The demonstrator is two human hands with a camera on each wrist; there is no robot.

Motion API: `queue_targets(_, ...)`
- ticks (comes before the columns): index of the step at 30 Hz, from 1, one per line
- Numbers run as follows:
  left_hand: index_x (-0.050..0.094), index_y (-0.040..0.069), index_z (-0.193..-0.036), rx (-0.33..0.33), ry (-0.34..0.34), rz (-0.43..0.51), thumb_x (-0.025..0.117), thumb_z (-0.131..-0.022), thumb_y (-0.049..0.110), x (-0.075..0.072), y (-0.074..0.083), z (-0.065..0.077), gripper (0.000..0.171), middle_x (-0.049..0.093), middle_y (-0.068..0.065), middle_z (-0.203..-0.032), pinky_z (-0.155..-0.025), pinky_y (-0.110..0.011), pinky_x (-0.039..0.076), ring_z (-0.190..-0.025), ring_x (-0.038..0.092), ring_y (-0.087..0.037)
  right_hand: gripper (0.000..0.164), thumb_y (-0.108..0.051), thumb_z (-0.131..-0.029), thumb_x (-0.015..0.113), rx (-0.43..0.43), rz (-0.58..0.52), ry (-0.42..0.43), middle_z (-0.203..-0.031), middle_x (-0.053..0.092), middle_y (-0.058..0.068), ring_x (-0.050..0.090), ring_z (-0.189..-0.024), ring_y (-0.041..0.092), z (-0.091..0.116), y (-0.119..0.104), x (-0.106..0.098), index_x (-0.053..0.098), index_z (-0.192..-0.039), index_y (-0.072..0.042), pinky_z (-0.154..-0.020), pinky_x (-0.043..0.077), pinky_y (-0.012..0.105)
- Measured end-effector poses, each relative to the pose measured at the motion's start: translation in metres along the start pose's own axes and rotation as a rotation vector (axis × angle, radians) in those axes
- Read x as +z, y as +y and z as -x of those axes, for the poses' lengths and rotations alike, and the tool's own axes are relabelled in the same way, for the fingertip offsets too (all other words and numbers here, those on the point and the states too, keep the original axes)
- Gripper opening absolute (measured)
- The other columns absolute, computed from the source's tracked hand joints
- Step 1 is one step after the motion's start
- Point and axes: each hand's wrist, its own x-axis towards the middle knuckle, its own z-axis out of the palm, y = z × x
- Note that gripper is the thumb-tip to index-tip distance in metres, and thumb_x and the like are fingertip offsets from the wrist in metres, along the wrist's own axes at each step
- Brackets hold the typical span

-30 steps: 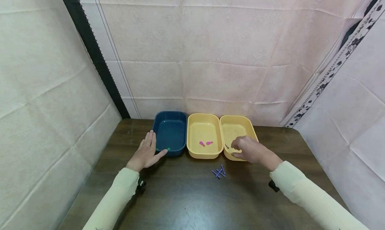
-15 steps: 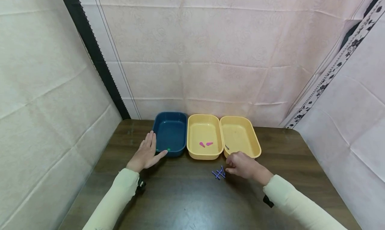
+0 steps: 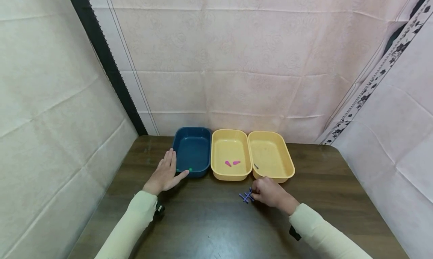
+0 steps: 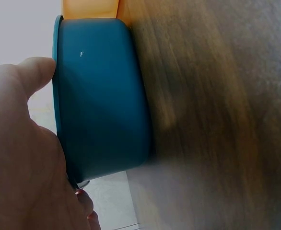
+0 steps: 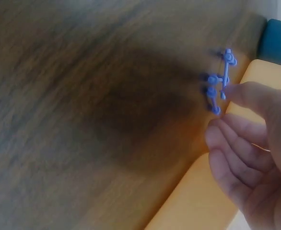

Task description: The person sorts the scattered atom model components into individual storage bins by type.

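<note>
My left hand (image 3: 165, 175) lies at the near left corner of a dark blue tray (image 3: 192, 130), fingers extended along its side. In the left wrist view its thumb (image 4: 39, 72) touches the rim. My right hand (image 3: 272, 193) is at a small pile of purple-blue plastic sticks (image 3: 246, 196) with knobbed ends, on the table before the trays. In the right wrist view the thumb tip (image 5: 234, 91) meets one stick (image 5: 226, 72); a gap shows between thumb and bent fingers, and no stick looks pinched.
Beside the blue tray stand a middle yellow tray (image 3: 231, 177) with pink drop-shaped pieces (image 3: 228, 163) and a right yellow tray (image 3: 274, 153) with a small dark grey piece (image 3: 256, 166). Green bits (image 3: 190, 169) lie in the blue tray. Pale cloth (image 3: 243, 63) hangs behind the brown table (image 3: 203, 221).
My right hand has come out from over the right yellow tray, moving toward me and left to the purple-blue sticks. The left hand stays at the blue tray.
</note>
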Motion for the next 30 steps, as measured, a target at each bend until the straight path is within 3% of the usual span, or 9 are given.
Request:
queue_targets(10,0.002,-0.003,-0.154,0.012,0.003,-0.009,0.033,-0.091,0.074,0.001,-0.002,-0.002,0.104,-0.005,-0.02,-0.163,-0.121,-0.059,0.012,-0.151,0.0,-0.039,0.032,-0.01,-0.078,0.073,0.012,0.055,0.011,-0.053,0.036,-0.014,0.033,-0.046,-0.002,0.001,0.002,0.008,0.052,-0.057,-0.018,-0.042,0.029,0.016)
queue_targets(20,0.003,-0.003,-0.154,0.011,0.013,0.01,0.04,-0.093,0.066,0.003,-0.004,-0.002,0.099,-0.005,-0.02,-0.163,-0.12,-0.059,0.013,-0.151,0.0,-0.039,0.029,-0.007,-0.071,0.07,0.059,0.124,0.085,-0.052,0.034,-0.014,0.033,-0.047,0.0,0.008,0.005,0.012,0.048,-0.056,-0.02,-0.042,0.026,0.017)
queue_targets(26,0.001,-0.002,-0.154,0.01,0.006,0.006,0.038,-0.092,0.069,0.005,-0.006,-0.004,0.101,-0.006,-0.019,-0.163,-0.12,-0.059,0.013,-0.152,-0.001,-0.038,0.026,-0.009,-0.065,0.069,0.014,0.148,0.158,-0.057,0.03,-0.015,0.03,-0.052,-0.001,0.017,0.008,0.008,0.047,-0.055,-0.018,-0.045,0.024,0.016)
queue_targets(30,-0.002,0.0,-0.154,0.009,-0.008,0.006,0.035,-0.091,0.072,0.007,-0.009,-0.006,0.103,-0.009,-0.017,-0.163,-0.121,-0.058,0.011,-0.152,-0.003,-0.036,0.027,-0.008,-0.065,0.069,0.005,0.15,0.148,-0.058,0.03,-0.016,0.029,-0.052,-0.001,0.023,0.008,0.0,0.046,-0.054,-0.019,-0.045,0.025,0.016)
